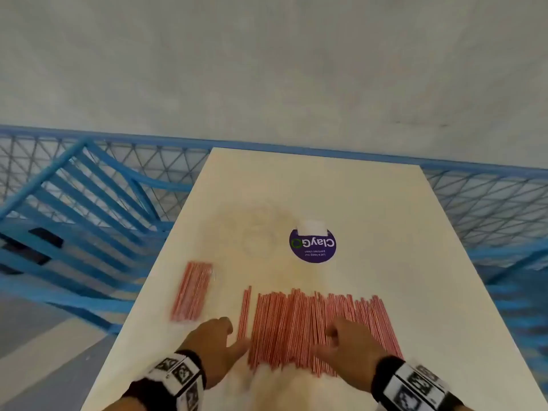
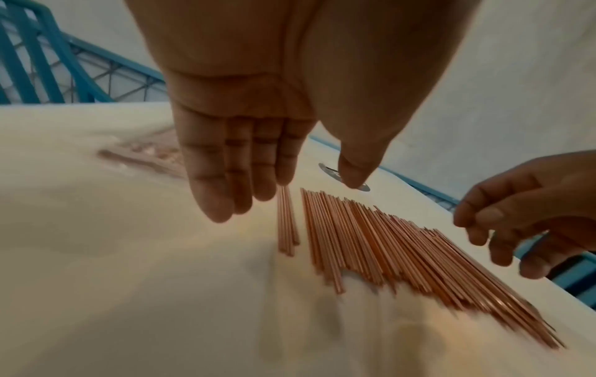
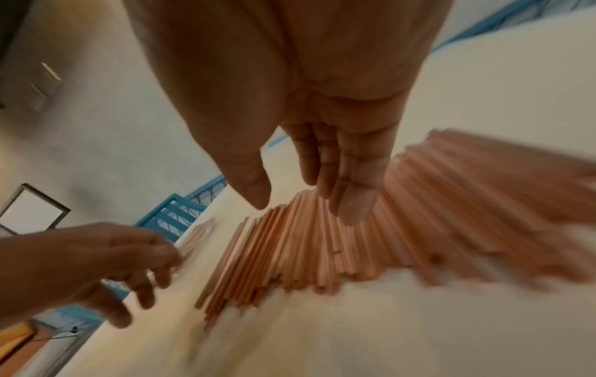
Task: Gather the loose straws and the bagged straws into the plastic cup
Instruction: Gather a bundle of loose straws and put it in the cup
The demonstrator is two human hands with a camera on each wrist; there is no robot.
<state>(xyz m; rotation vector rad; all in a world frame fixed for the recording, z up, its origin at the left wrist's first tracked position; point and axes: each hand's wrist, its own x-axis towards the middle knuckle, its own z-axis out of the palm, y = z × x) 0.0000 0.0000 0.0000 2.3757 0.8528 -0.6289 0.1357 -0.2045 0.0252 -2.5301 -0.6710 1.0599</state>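
Many thin pink loose straws lie side by side in a wide band across the near part of the cream table. A few straws lie slightly apart at the band's left. The bagged straws rest further left, near the table's left edge. A clear plastic cup shows only faintly behind the straws. My left hand hovers with straight fingers at the band's left end and holds nothing. My right hand hangs over the band's middle, its fingers relaxed and empty.
A round purple sticker with a white tab lies on the table right of the cup. A blue mesh railing runs behind and beside the table. The table's left edge is close to the bagged straws.
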